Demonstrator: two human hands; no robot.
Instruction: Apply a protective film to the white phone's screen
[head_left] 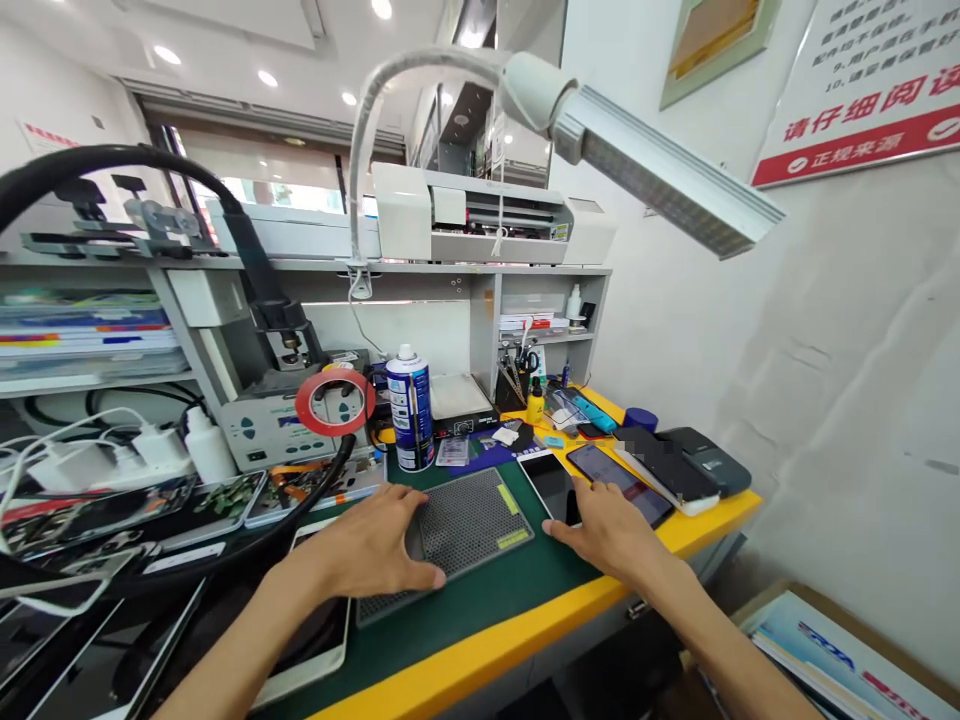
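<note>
On the green work mat lies a grey perforated pad with yellow-green labels along its right side. My left hand rests over the pad's left part, thumb and fingers spread apart; what lies under the palm is hidden. To the right, a white-framed smartphone with a dark screen sits at a slant. My right hand grips its near end, thumb at the left edge and fingers at the right. A second dark-screened phone lies just beyond these fingers.
Opened phones and a white-framed tablet crowd the left. A blue spray can and red tape roll stand behind the pad. Overhead hangs a lamp. The yellow table edge runs in front.
</note>
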